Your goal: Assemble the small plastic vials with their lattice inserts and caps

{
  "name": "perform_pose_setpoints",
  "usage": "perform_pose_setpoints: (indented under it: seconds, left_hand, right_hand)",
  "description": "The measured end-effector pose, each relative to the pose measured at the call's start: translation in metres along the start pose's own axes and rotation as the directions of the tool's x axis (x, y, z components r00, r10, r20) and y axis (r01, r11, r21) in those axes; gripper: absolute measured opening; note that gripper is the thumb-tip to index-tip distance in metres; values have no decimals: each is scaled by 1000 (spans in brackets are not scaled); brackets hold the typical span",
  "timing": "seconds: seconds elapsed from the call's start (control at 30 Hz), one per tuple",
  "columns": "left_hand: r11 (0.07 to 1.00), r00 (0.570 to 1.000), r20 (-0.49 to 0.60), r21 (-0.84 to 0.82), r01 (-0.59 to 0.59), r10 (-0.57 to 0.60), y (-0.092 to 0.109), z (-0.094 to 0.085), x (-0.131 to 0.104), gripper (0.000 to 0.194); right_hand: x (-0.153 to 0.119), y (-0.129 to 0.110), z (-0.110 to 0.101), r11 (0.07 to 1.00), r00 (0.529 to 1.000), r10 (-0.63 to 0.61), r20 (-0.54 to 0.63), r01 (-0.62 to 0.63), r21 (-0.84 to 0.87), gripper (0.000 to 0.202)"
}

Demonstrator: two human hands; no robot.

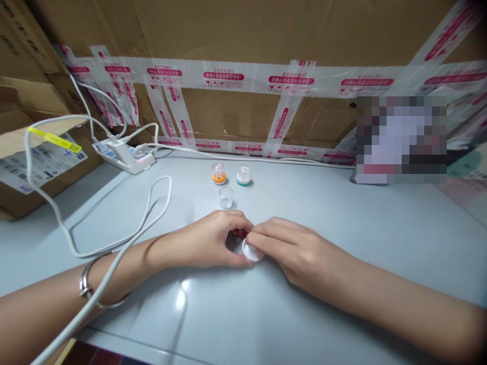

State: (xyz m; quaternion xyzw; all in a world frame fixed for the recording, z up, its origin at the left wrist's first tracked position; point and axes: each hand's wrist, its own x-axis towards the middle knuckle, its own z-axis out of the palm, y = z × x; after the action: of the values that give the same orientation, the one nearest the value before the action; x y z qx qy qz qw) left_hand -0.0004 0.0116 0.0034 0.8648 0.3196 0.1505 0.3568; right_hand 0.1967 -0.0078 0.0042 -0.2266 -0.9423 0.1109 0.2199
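I list two clear-topped plastic containers (243, 175), seemingly assembled; clear plastic cup (226, 198), unfitted; white plastic disc (251, 252), pinched by left fingers (239, 260) and right fingers (273, 243).

Both hands meet near the middle of the grey worktop (323, 203) I view: the left hand (218, 236), a silver bangle (83, 285) on its forearm, curls thumb and fingers about a small round white piece (250, 252); the right hand (299, 247) grips it from the opposite side. Toward the back edge I see an orange-banded clear-topped container (219, 176) beside a teal-based clear-topped container (243, 177), with a clear cup (225, 198) just in front. Near the back left corner, a white power strip (139, 165) carries cables beside a labelled cardboard box (66, 188). Taped cardboard (243, 119) lines the back edge. I cannot identify the pixelated object (395, 137) near the back right corner.
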Motion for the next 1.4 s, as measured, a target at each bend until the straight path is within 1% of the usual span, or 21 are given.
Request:
perform_pose_setpoints:
  seconds: [0.2, 0.37, 0.47, 0.6, 0.7, 0.77, 0.83, 0.9, 1.17, 1.27, 1.37, 1.4]
  left_hand:
    - [1000, 1000, 11, -6, -3, 3, 0, -1, 1, 19]
    - [1000, 1000, 1, -11, -9, 9, 0, 0, 1, 19]
    - [1000, 1000, -16, -19, -18, 17, -1, 1, 0, 16]
    - [999, 999, -40, -14, -31, 30, -4, 3, -1, 18]
    - [1000, 998, -48, 6, -27, 27, -4, 4, -1, 22]
    - [1000, 999, -49, 17, -23, 24, -4, 3, 0, 22]
    - [999, 998, -51, 26, -26, 27, -3, 3, 0, 20]
    - [999, 998, -50, 31, -28, 30, -3, 2, 0, 19]
    - [1000, 998, -60, 20, -23, 25, -3, 2, 0, 17]
    - [999, 997, -65, 24, -33, 34, -2, 2, -1, 18]
    - [999, 996, -74, 27, -40, 42, -2, 2, -1, 21]
    - [999, 996, -80, 22, -41, 43, -2, 2, 0, 23]
  right_hand:
    - [-4, 3, 9, 998, 998, -50, -28, 49, -29, 26]
    - [-3, 3, 11, 999, 999, -27, -41, 26, -27, 25]
    - [-2, 3, 8, 1000, 998, -8, -56, 10, 18, 28]
    - [-1, 4, -2, 979, 998, 59, -19, -54, 198, 26]
    - [-1, 5, -6, 929, 982, 184, -36, -162, 333, 27]
    - [0, 6, -6, 902, 967, 251, -52, -214, 376, 25]
    - [0, 6, -4, 892, 960, 275, -55, -234, 386, 17]
    - [0, 6, -2, 893, 960, 274, -54, -233, 385, 13]
    - [-1, 6, 5, 915, 968, 240, -75, -199, 351, 15]
    - [-1, 6, 4, 901, 962, 264, -76, -218, 375, 15]
    - [-2, 6, 3, 867, 944, 321, -71, -263, 423, 13]
    - [-3, 7, 2, 857, 937, 341, -71, -279, 434, 16]
